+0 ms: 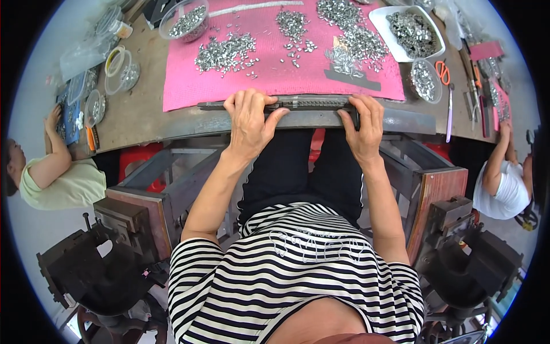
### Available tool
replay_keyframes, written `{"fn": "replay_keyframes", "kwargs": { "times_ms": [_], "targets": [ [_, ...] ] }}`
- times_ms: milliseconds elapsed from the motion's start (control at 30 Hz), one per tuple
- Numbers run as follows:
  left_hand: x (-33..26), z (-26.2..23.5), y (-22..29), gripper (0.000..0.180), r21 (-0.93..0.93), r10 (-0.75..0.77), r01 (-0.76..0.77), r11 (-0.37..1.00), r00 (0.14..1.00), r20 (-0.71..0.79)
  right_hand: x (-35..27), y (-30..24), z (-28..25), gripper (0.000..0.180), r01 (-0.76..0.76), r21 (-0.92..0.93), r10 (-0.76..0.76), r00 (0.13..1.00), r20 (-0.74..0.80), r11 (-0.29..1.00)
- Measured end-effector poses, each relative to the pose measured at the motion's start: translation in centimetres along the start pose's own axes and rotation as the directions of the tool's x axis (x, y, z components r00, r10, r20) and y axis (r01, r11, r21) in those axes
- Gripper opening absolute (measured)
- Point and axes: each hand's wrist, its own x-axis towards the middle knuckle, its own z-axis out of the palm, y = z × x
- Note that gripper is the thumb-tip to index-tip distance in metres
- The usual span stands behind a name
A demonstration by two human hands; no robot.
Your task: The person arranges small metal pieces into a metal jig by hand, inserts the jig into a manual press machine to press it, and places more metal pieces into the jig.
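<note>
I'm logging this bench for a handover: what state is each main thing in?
Left hand: closed on dark bar
Right hand: closed on dark bar, farther right
Dark bar: lying lengthwise along the table's near edge
Pink mat: spread out, partly covered
Metal pieces: loose, heaped
White tray: uncovered, well filled
Clear bowl, upper left: uncovered, holding metal pieces
Orange-handled scissors: lying unheld

Room above bar (312, 105); piles (227, 53) beyond

The person wears a short-sleeved black-and-white striped fabric T-shirt (298, 272) with a pale outlined print (321, 246) and a rounded neckline (329, 296). Black fabric trousers (278, 172) carry thin white side piping (362, 192). The left hand (247, 121) and right hand (365, 123) are bare.
</note>
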Motion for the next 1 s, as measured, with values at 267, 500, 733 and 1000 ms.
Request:
{"fn": "replay_keyframes", "kwargs": {
  "times_ms": [267, 500, 733, 1000],
  "targets": [
    [1.6, -0.8, -0.6, 0.034, 0.008, -0.035, 0.035, 0.999, 0.997, 0.067, 2.3, 0.2, -1.1, 0.041, -0.071, 0.07, 0.057, 0.981, 0.185, 0.995],
    [7.0, 0.1, -1.7, 0.056, 0.083, 0.03, -0.059, 0.995, 0.948, 0.316, 8.6, 0.7, 1.4, 0.038, 0.043, 0.127, -0.082, 0.942, 0.327, 0.991],
    [7.7, 1.0, -1.3, 0.061, 0.061, -0.023, -0.013, 0.998, 0.833, 0.553, 9.7, 0.6, 5.3, 0.041, 0.152, 0.105, -0.185, 0.814, 0.551, 0.983],
    [5.2, -2.4, -1.5, 0.04, -0.076, -0.048, 0.094, 0.993, 0.882, 0.468, 9.4, 0.5, 1.4, 0.027, 0.029, 0.272, -0.166, 0.852, 0.496, 0.962]
  ]
}}
